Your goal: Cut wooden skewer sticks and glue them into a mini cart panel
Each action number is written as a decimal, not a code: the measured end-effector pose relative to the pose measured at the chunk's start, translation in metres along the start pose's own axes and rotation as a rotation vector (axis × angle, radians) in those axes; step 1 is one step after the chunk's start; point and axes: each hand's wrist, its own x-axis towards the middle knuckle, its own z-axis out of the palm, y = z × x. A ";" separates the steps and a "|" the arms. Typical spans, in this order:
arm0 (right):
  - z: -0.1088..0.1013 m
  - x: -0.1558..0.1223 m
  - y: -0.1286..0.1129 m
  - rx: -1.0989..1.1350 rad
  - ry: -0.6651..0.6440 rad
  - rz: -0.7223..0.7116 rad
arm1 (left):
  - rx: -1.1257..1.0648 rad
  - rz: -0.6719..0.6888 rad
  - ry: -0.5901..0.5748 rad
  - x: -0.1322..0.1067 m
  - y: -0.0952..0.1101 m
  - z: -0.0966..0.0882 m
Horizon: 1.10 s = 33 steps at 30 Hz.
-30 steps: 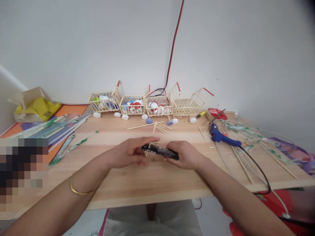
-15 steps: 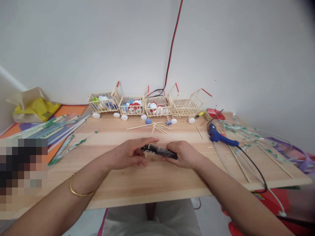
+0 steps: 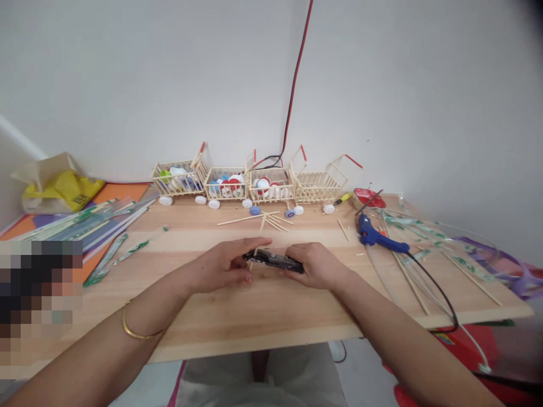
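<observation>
Over the middle of the table, my right hand (image 3: 316,264) is closed round a long, narrow black tool (image 3: 274,259) with worn, shiny edges; its exact kind is unclear. The tool's far end points left and meets a thin wooden stick (image 3: 262,247). My left hand (image 3: 227,263) grips the stick, index finger stretched along the top and thumb below, close to the tool's end. Fingers partly hide the stick. Beyond my hands lie several loose wooden sticks (image 3: 275,220) on the tabletop.
Several small stick-built carts (image 3: 320,186) with red handles line the wall, some holding bottle caps (image 3: 263,185). At right lie a blue glue gun (image 3: 382,238) with its cable, a red dish (image 3: 369,198) and wrappers. Packaged sticks (image 3: 91,226) and a yellow bag (image 3: 63,189) are at left.
Both hands keep nearly the same place and grip, with the black tool still against the stick. The whole view has shifted very slightly.
</observation>
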 end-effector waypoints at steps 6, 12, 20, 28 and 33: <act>-0.004 0.001 0.003 -0.029 0.014 0.008 | 0.074 0.034 0.024 0.000 -0.002 0.002; -0.004 0.002 0.003 -0.058 0.031 -0.026 | 0.140 0.002 0.026 0.001 0.005 0.002; -0.001 0.003 0.002 -0.091 0.003 -0.007 | 0.110 -0.023 0.032 0.001 0.002 0.004; 0.002 0.006 0.003 -0.143 -0.015 0.022 | 0.096 -0.031 0.044 0.003 -0.010 0.003; 0.001 0.006 0.003 -0.155 -0.016 0.026 | 0.081 -0.057 0.029 0.003 -0.008 0.002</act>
